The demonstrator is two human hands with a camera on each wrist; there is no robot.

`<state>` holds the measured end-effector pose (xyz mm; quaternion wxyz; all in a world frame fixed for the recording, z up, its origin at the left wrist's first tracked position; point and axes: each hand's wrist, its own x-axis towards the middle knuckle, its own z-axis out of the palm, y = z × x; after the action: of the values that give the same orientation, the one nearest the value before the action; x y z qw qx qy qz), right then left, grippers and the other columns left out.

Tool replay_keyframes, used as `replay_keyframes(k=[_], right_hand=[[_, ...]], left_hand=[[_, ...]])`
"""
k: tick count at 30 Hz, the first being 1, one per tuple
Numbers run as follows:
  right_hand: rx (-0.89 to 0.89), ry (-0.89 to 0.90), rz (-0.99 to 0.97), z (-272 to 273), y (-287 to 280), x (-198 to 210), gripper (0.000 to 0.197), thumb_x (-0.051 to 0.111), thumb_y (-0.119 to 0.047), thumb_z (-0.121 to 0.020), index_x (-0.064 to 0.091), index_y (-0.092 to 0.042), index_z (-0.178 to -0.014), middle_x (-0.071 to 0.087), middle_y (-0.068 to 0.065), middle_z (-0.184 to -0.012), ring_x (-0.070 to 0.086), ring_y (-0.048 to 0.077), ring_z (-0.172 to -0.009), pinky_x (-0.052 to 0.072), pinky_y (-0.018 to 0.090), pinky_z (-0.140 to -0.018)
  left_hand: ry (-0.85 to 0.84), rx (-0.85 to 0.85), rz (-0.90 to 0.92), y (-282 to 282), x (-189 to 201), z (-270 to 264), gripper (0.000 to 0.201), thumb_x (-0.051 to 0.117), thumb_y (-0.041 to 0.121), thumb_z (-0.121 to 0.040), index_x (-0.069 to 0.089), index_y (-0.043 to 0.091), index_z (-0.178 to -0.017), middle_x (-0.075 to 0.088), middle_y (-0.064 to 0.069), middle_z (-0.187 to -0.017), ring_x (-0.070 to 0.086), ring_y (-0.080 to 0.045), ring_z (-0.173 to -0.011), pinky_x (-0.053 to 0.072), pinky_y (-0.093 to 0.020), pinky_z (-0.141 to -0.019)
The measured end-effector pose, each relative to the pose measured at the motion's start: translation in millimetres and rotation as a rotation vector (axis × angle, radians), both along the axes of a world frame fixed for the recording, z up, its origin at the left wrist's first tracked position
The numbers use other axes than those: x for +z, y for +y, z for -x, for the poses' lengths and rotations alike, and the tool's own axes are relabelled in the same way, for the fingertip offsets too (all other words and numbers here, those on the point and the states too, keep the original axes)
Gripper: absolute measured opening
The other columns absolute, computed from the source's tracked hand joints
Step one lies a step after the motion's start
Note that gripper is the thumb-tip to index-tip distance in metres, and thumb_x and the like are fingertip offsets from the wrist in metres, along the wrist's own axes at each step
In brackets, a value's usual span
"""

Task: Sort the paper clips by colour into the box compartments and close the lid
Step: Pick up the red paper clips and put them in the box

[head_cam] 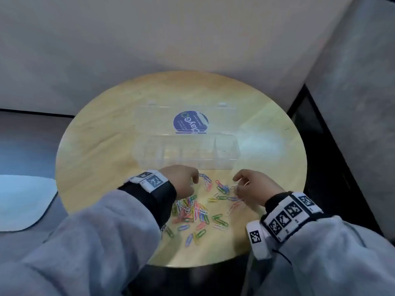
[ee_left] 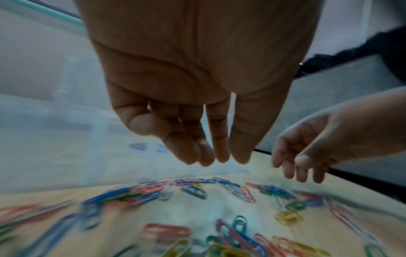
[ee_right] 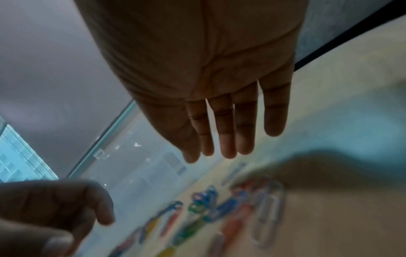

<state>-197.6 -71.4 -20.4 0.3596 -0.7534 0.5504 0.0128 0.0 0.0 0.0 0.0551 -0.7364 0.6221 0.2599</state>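
Observation:
Many coloured paper clips [head_cam: 196,210] lie loose on the near half of a round wooden table [head_cam: 96,146]. Behind them stands a clear compartment box [head_cam: 188,164] with its lid [head_cam: 154,120] folded back flat; a blue round sticker [head_cam: 190,122] is on the lid. Its compartments look empty. My left hand [head_cam: 193,178] hovers over the pile's far left edge, fingers pointing down and holding nothing [ee_left: 208,160]. My right hand [head_cam: 237,182] hovers over the far right clips [ee_right: 197,217], fingers straight and empty [ee_right: 219,153].
Grey upholstered walls [head_cam: 192,39] surround the table at the back and right. A dark gap [head_cam: 320,146] runs along the table's right side. A pale blue-white surface [head_cam: 21,199] lies low at the left. The table's front edge is close to my sleeves.

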Motion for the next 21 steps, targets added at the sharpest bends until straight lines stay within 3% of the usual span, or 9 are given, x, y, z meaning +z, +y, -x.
replay_keyframes(k=[3,8,16,21], right_hand=[[0.076,0.166,0.044,-0.6,-12.8,-9.2,0.014,0.053,-0.013,-0.079,0.06,-0.022,-0.089,0.061,-0.002,-0.085,0.058,0.017,-0.078,0.043,0.025,-0.06],[0.148,0.18,0.035,8.5,-24.2,-5.4,0.011,0.06,-0.012,-0.077,0.054,-0.021,-0.08,0.053,-0.006,-0.074,0.05,0.012,-0.068,0.035,0.023,-0.052],[0.21,0.216,0.024,11.7,-17.0,-17.5,0.007,0.061,-0.027,-0.084,0.06,-0.02,-0.086,0.056,-0.005,-0.085,0.051,0.014,-0.083,0.037,0.024,-0.069],[0.237,0.223,0.022,3.6,-13.9,-15.0,0.006,0.056,-0.016,-0.082,0.057,-0.022,-0.082,0.057,-0.003,-0.09,0.05,0.015,-0.084,0.038,0.024,-0.071]], left_hand=[[-0.079,-0.106,-0.051,-21.6,-6.5,17.2,0.033,0.052,0.02,-0.088,0.053,0.025,-0.12,0.059,-0.001,-0.116,0.057,-0.023,-0.103,0.037,-0.027,-0.071],[-0.152,-0.147,-0.033,-44.5,-12.5,36.5,0.023,0.051,0.019,-0.089,0.056,0.014,-0.11,0.062,-0.007,-0.11,0.051,-0.023,-0.086,0.034,-0.028,-0.067],[-0.165,-0.088,-0.031,-49.7,-28.3,46.4,0.017,0.052,0.019,-0.089,0.061,0.012,-0.102,0.065,-0.007,-0.107,0.06,-0.026,-0.097,0.036,-0.028,-0.067],[-0.143,-0.07,-0.053,-54.3,-29.4,41.4,0.025,0.06,0.027,-0.09,0.062,0.009,-0.106,0.064,-0.007,-0.113,0.06,-0.025,-0.103,0.036,-0.027,-0.07]])
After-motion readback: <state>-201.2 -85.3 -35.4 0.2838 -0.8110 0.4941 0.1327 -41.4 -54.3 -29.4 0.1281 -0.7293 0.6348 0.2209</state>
